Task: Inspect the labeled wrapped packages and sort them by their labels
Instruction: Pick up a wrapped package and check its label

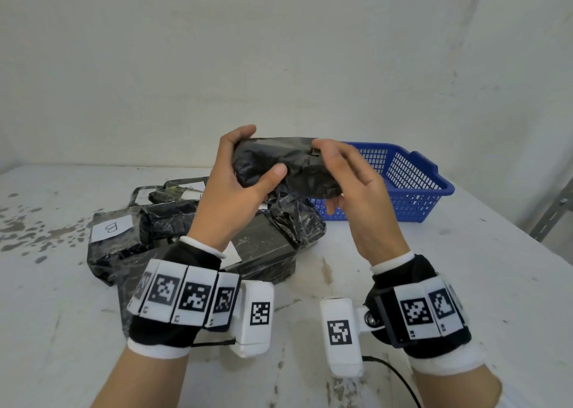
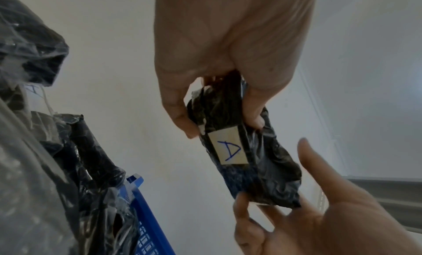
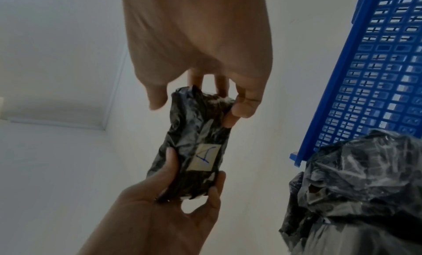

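Both hands hold one black plastic-wrapped package (image 1: 294,165) up over the table. My left hand (image 1: 260,151) grips its left end, thumb on the near face and fingers curled over the top. Its right end is pinched by my right hand (image 1: 328,172). In the left wrist view a paper label (image 2: 229,147) with a blue "A" shows on the underside of the package (image 2: 262,172); the head view does not show it. The right wrist view has the same label (image 3: 204,157) between the two hands.
A pile of several black wrapped packages (image 1: 173,221) lies on the white table (image 1: 434,268) below my left hand; one carries a label "B" (image 1: 111,227). A blue mesh basket (image 1: 415,172) stands behind my right hand. A cable (image 1: 397,376) runs along the front.
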